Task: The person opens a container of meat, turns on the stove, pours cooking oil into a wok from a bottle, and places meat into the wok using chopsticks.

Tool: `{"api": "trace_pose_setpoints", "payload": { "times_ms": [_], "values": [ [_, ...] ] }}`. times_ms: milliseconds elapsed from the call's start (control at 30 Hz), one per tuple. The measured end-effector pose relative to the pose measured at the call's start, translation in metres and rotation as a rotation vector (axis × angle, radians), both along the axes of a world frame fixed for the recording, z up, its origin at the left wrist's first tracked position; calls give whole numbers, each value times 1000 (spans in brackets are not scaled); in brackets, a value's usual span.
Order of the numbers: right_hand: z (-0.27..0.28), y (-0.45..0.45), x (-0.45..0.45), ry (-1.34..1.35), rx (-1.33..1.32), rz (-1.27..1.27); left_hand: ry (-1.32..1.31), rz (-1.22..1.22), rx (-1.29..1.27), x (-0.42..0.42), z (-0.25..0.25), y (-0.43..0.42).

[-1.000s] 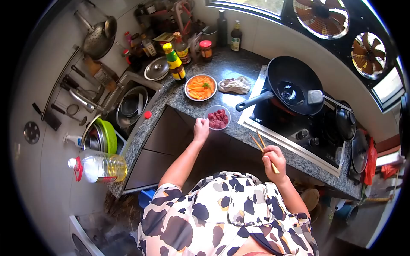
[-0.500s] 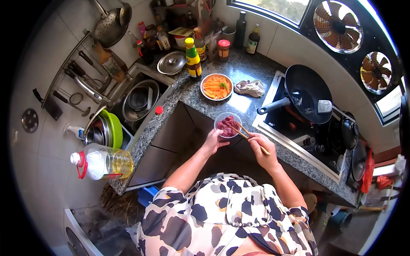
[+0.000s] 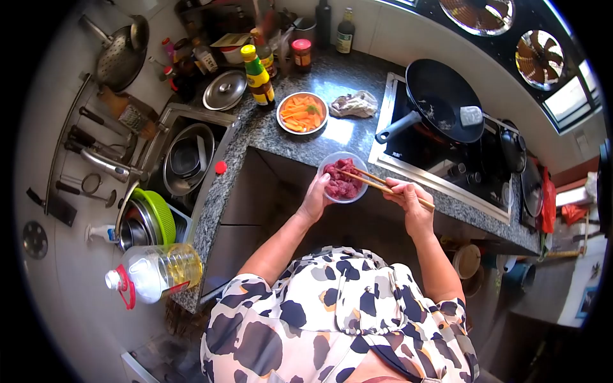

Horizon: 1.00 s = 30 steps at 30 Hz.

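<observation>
My left hand grips the side of a clear bowl, which is held up in front of the counter edge. Pieces of raw red meat fill the bowl. In my right hand is a pair of wooden chopsticks, fingers closed round them, with the tips down in the meat. Behind the bowl, a round dish of orange strips with a bit of green stands on the counter. Beside it lies a crumpled bag, its contents hidden.
A black wok with a spatula sits on the stove at right, its handle pointing toward me. A sauce bottle and a metal lid stand behind the dish. At left are the sink and a large oil jug.
The view has shifted, so the counter things appear higher and further left. My right hand has moved away from the bowl's side, and the chopsticks lie at a flatter angle.
</observation>
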State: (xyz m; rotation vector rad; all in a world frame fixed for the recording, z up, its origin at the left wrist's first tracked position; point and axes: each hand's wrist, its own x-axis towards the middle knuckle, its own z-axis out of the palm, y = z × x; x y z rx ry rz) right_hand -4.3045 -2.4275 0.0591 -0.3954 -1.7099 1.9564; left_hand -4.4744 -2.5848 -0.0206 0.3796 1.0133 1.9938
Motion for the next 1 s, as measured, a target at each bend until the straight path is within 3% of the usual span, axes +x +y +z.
{"api": "trace_pose_setpoints", "payload": {
  "times_ms": [200,333,433,467,667,1000],
  "values": [
    [6,-6,26,-83,24,26,3,-153,-62,1,-4,-3],
    [14,-13,45,-123,-168,-47,37,-152,-88,7,-9,3],
    [13,-21,59,-282,0,-142,53,-171,-131,14,-10,7],
    [12,-24,65,-301,-56,-168,60,-189,-133,15,-9,7],
    [35,-30,95,-267,276,-218,53,-251,-213,35,-14,13],
    [2,-19,146,-155,29,-177,369,-283,-167,82,-14,39]
  ]
}}
